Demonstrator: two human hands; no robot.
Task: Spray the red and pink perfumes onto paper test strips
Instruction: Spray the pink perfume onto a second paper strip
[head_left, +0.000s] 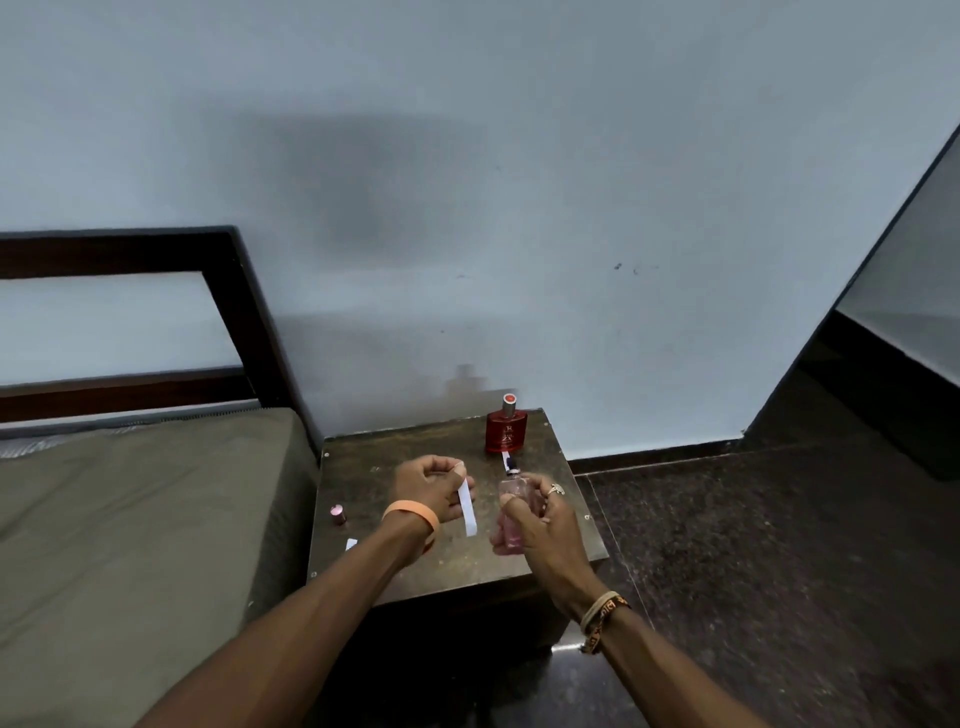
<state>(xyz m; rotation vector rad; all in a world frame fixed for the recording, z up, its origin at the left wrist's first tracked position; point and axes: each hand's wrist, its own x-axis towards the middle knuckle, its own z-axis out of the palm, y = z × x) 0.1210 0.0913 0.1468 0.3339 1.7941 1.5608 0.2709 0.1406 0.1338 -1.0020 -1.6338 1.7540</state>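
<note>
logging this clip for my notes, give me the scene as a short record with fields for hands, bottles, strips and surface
left hand: pinches a white paper strip, which hangs down above the table
right hand: grips the pink perfume bottle, beside the strip
red perfume bottle: upright at the table's far edge, untouched, cap on
pink cap: stands on the table, left of the hands
white scrap: lies near the left forearm, partly hidden
table: small, dark wood, beside a bed
</note>
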